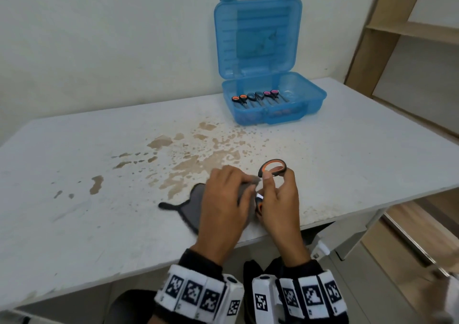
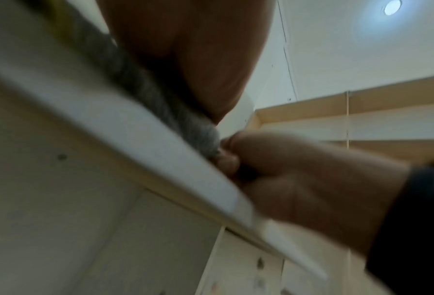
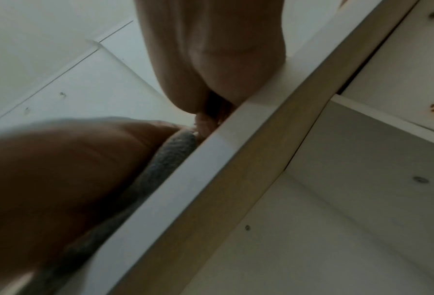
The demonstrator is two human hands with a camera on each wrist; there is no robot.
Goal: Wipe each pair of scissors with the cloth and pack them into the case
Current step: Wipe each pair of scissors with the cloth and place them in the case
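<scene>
The right hand [image 1: 279,199] grips a pair of orange-and-black scissors [image 1: 272,167] by the handles, one loop standing above the thumb, while the left hand [image 1: 224,202] curls round the grey cloth [image 1: 192,207] and presses it against the blades, which are hidden between the two hands. The loose end of the cloth trails left of the hands on the stained white table [image 1: 99,169], close to its near edge. Well beyond the hands, at the far side of the table, stands the open blue case [image 1: 270,107] with three pairs of scissors lying side by side in it.
</scene>
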